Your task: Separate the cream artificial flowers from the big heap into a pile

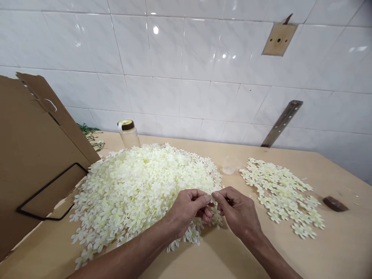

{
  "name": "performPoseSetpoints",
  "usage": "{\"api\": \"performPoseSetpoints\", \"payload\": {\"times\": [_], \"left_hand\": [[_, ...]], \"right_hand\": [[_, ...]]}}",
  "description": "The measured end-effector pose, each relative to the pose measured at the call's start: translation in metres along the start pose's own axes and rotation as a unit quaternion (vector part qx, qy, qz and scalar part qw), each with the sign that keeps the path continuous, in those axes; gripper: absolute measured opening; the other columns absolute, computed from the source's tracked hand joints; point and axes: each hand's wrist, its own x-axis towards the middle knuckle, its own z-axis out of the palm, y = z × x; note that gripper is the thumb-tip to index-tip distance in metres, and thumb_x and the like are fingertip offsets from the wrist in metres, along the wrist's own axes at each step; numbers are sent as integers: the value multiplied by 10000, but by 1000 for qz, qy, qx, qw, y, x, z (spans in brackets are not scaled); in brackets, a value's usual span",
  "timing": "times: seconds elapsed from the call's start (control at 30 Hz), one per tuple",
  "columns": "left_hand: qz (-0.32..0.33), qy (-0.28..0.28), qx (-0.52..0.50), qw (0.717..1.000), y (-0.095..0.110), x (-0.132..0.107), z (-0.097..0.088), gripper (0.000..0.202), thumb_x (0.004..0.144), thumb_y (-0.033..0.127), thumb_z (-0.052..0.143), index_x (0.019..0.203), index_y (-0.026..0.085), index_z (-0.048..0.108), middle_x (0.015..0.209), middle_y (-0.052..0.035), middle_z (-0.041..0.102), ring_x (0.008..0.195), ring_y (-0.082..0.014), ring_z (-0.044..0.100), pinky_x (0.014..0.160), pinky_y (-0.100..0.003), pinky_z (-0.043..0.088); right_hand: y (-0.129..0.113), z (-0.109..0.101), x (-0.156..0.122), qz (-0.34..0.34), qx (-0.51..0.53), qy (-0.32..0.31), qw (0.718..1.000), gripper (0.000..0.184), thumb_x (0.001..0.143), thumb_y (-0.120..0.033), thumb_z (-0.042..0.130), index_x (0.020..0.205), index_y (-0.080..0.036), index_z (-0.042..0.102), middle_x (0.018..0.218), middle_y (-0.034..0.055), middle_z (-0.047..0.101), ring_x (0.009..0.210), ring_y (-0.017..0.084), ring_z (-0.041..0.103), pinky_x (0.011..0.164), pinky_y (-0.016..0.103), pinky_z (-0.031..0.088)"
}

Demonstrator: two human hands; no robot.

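My left hand and my right hand meet at the front right edge of a big heap of white-and-pale-yellow artificial flowers. Both are closed, each with thumb and forefinger pinched, and the fingertips almost touch. A tiny pale bit shows between them, too small and covered to name. Some loose blossoms lie on the table under my left wrist. To the right of my right hand, a flatter spread of similar flower pieces covers part of the wooden table.
A cardboard box with a black wire frame stands at left. Behind the heap are a yellow-and-brown-lidded bottle and green stems. A small clear plastic piece and a dark brown object lie rightward. A metal bracket leans on the tiled wall.
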Motion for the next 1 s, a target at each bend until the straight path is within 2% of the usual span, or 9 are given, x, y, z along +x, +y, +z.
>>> {"api": "performPoseSetpoints", "payload": {"times": [0.13, 0.23, 0.37, 0.5, 0.77, 1.0], "left_hand": [[15, 6, 23, 1000, -1, 1, 2, 310, 784, 405, 747, 772, 106, 667, 578, -44, 645, 480, -119, 562, 529, -254, 479], [24, 14, 35, 999, 0, 1, 1, 306, 791, 403, 732, 788, 102, 678, 580, -48, 647, 483, -123, 561, 524, -256, 478], [37, 34, 56, 997, -1, 3, -3, 301, 807, 400, 712, 808, 100, 683, 607, -61, 662, 498, -134, 579, 517, -258, 484], [42, 39, 78, 995, -2, 5, -5, 284, 826, 383, 691, 798, 101, 679, 592, -58, 656, 496, -137, 584, 517, -261, 496], [33, 33, 91, 995, 0, 3, -4, 262, 835, 364, 677, 802, 104, 678, 586, -53, 655, 484, -139, 582, 514, -269, 510], [34, 38, 89, 995, 2, 3, -3, 259, 822, 363, 691, 791, 107, 671, 576, -49, 650, 476, -137, 578, 510, -265, 506]], "right_hand": [[1, -1, 1, 83, 81, -38, 993, 425, 912, -523, 581, 645, -195, 623, 597, 12, 599, 531, 155, 571, 540, 261, 447], [7, -2, 2, 135, 193, -69, 969, 441, 909, -542, 587, 661, -179, 611, 614, 12, 596, 531, 146, 572, 558, 267, 471], [17, -3, 6, 172, 295, -34, 939, 384, 866, -532, 660, 752, -165, 657, 678, 8, 578, 554, 134, 551, 537, 268, 472], [19, -6, 9, 180, 323, -5, 929, 362, 841, -510, 705, 746, -164, 653, 650, -12, 536, 529, 112, 508, 516, 252, 451], [11, -12, 8, 232, 423, -60, 874, 356, 827, -495, 732, 724, -158, 681, 658, 11, 558, 568, 108, 474, 484, 221, 428], [13, -10, 10, 228, 413, -46, 880, 317, 788, -481, 773, 799, -167, 732, 819, 40, 628, 656, 124, 539, 529, 235, 495]]}}
